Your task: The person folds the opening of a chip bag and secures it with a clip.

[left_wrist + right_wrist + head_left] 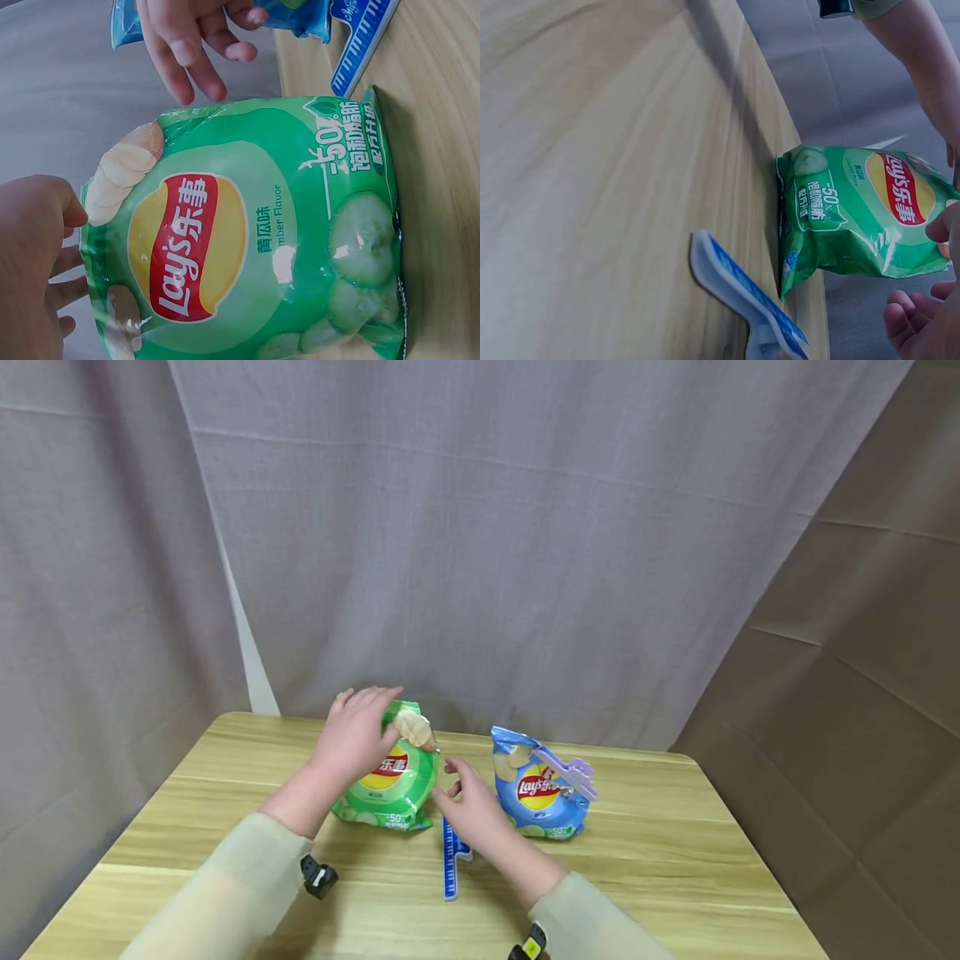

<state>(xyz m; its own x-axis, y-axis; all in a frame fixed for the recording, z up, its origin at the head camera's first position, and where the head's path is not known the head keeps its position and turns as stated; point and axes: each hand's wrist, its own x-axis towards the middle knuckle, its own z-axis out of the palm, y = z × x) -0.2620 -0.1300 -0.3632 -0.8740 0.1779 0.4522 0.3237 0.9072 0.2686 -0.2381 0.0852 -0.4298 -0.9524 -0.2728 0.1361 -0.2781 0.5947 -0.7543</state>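
The green chip bag (420,777) is stood near the back edge of the table (675,852), its top clamped between thumb and fingers of the left hand (356,739). The right hand (470,802) is held beside it, fingers apart. A blue clip (451,867) is laid farther from that edge.

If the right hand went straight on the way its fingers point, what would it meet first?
The right hand would likely meet the green chip bag first, at its right edge in the head view; they look close, but contact is unclear.
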